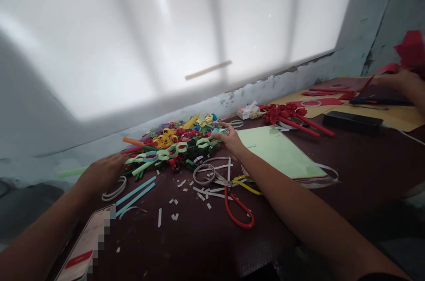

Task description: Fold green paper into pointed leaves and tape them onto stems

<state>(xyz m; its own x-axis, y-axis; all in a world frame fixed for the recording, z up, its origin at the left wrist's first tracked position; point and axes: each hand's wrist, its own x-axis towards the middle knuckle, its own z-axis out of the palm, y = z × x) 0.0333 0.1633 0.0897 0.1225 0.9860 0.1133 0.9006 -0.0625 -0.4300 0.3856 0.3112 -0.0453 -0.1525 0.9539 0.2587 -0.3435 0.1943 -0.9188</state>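
A paper chain [163, 154] of pale green and blue links stretches between my two hands, in front of a heap of coloured paper pieces [169, 137]. My left hand [105, 171] is closed on its left end, where a pale green strip [73, 172] sticks out beyond the fingers. At the other end, my right hand [231, 140] pinches the chain between thumb and fingers. Below my right forearm lie scissors with red handles [239, 216] and a tool with yellow handles [249, 187], their heads overlapping near a roll of white tape [203, 174].
Blue strips [137, 194], white scraps and a phone [84, 245] lie at the front left. Green paper sheets [279, 150], red paper flowers [287, 115] and a black box [352, 121] are to the right. Another person's hand [403, 83] holds red paper at the far right.
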